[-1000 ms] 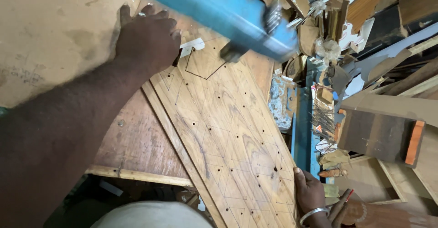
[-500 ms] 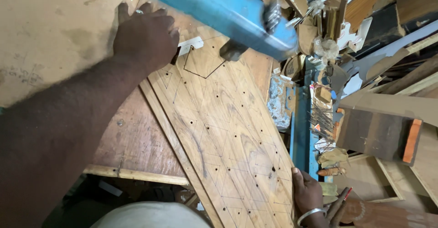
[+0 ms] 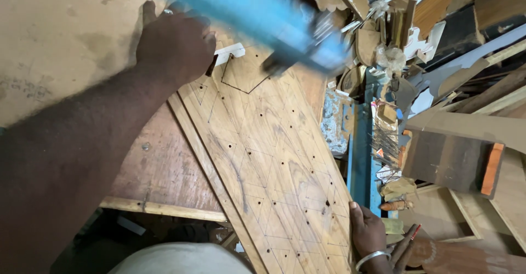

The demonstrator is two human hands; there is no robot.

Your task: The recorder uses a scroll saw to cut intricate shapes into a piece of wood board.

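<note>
Blue saw arm [image 3: 257,16] shifted left; both hands on board [image 3: 274,159].

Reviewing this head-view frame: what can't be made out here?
- Blue arm: motion-blurred, its upper end cut off by the top edge.
- Cutting point on the board: hidden under the blue arm.
- Left hand: what its fingertips press on is hidden by the hand itself.
- Right hand: partly cut off by the bottom edge; grip unclear.
- Scrap pile: too cluttered to tell pieces apart.

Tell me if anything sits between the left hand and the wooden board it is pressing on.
Nothing visible does. The left hand lies flat on the far end of the wooden board. The blue machine arm passes beside it, to its right.
</note>
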